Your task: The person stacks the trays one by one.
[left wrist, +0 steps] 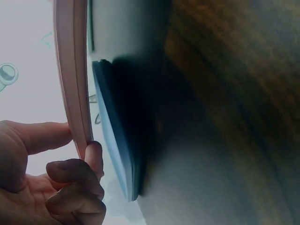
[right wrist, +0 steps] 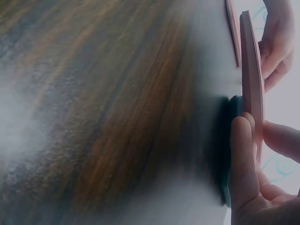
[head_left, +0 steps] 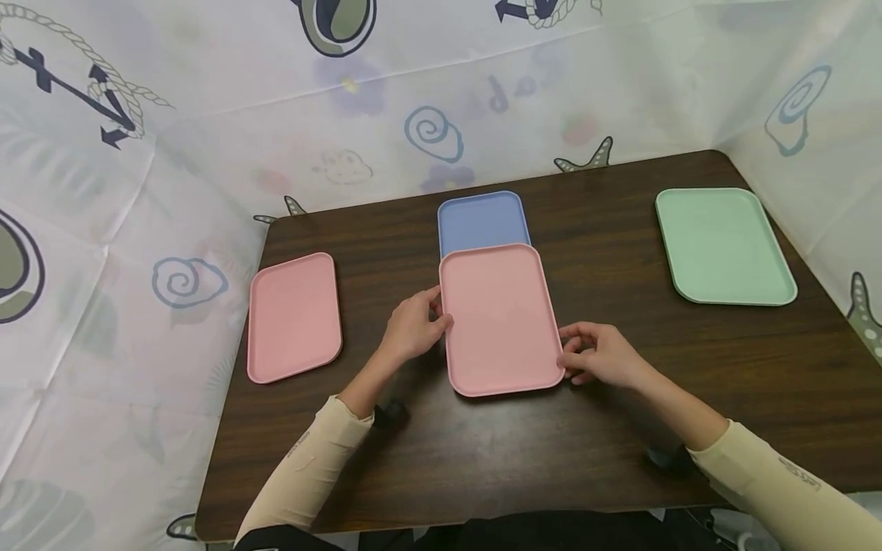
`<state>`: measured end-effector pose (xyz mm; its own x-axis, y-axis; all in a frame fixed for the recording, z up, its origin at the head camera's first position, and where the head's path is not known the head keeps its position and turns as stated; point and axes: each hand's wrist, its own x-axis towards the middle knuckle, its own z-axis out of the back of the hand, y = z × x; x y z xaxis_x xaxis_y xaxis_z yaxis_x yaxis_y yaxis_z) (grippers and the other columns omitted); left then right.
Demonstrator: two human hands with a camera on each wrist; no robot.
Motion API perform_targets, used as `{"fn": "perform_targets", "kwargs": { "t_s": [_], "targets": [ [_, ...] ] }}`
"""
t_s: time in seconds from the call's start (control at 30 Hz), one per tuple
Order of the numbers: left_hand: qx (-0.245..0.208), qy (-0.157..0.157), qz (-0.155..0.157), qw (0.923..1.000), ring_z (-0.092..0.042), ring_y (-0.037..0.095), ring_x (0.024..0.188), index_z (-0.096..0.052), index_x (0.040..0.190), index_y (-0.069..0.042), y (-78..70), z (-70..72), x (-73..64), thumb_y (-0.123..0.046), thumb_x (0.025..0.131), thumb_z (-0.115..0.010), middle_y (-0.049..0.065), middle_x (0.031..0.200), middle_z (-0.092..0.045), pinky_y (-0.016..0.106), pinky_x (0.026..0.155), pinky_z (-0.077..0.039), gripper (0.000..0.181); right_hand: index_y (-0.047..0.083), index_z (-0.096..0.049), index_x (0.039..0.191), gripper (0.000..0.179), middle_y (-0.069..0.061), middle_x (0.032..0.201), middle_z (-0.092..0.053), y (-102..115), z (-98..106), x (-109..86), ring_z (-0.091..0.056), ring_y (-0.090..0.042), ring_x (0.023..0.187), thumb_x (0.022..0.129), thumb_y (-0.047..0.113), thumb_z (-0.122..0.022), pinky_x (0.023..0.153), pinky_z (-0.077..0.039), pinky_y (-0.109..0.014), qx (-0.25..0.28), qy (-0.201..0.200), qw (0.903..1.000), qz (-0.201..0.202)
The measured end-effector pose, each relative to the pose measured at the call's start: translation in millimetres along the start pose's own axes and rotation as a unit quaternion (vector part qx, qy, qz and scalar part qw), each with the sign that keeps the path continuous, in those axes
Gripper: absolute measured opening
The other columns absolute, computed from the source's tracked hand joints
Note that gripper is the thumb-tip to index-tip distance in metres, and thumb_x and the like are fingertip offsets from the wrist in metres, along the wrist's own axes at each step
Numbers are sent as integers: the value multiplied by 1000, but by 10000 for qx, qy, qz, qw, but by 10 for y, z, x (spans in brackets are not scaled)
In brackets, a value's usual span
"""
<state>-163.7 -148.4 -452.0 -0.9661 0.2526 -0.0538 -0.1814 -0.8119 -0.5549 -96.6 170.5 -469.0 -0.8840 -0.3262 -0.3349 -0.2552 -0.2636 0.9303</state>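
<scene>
Both hands hold a pink rectangular tray by its two long sides, its flat inner face upward. My left hand pinches the left rim, thumb on top and fingers beneath, as the left wrist view shows. Near the lower right corner, my right hand grips the opposite rim between thumb and fingers. From the side, the held tray is raised off the tabletop. Behind it lies a blue tray, its near part covered by the pink one in the head view.
A second pink tray lies on the left of the dark wooden table. On the right, close to the table's edge, lies a green tray. A patterned white curtain hangs behind and along the sides.
</scene>
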Motion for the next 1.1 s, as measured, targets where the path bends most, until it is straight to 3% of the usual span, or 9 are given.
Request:
{"fn": "perform_targets", "kwargs": {
  "t_s": [0.23, 0.37, 0.63, 0.93, 1.1],
  "targets": [
    [64, 205, 53, 9998, -46, 17, 60, -64, 104, -11, 41, -70, 7, -18, 85, -68, 0, 77, -56, 32, 54, -33, 21, -12, -49, 132, 52, -16, 91, -59, -36, -2, -4, -67, -24, 74, 87, 4, -70, 64, -58, -40, 117, 149, 9998, -90],
    [107, 203, 11, 9997, -49, 18, 65, -63, 100, -12, 85, -92, 25, -18, 84, -67, 0, 79, -57, 32, 57, -35, 17, -13, -49, 131, 51, -17, 91, -60, -43, -13, 12, -68, -24, 74, 87, 3, -70, 64, -58, -40, 150, 179, 9997, -87],
    [-68, 257, -33, 9996, -50, 17, 64, -63, 106, -11, 150, -113, 77, -16, 84, -66, -1, 79, -57, 32, 60, -36, 23, -14, -48, 129, 50, -17, 90, -61, -23, -28, 47, -68, -25, 74, 87, 2, -69, 64, -58, -40, 166, 204, 9996, -101],
    [-209, 315, 137, 9992, -49, 17, 65, -55, 137, -5, 194, -110, 195, -18, 83, -65, 2, 86, -61, 32, 61, -38, 56, -13, -47, 129, 49, -16, 91, -62, -20, -2, 142, -68, -24, 73, 88, 2, -68, 65, -58, -40, 177, 190, 9996, -68],
    [-247, 247, 159, 9993, -50, 20, 72, -53, 141, -7, 224, -132, 232, -19, 83, -66, 5, 92, -62, 33, 64, -38, 61, -13, -47, 130, 49, -17, 92, -62, -12, 13, 203, -68, -24, 75, 88, 2, -68, 66, -58, -41, 179, 151, 9996, -136]
  ]
}}
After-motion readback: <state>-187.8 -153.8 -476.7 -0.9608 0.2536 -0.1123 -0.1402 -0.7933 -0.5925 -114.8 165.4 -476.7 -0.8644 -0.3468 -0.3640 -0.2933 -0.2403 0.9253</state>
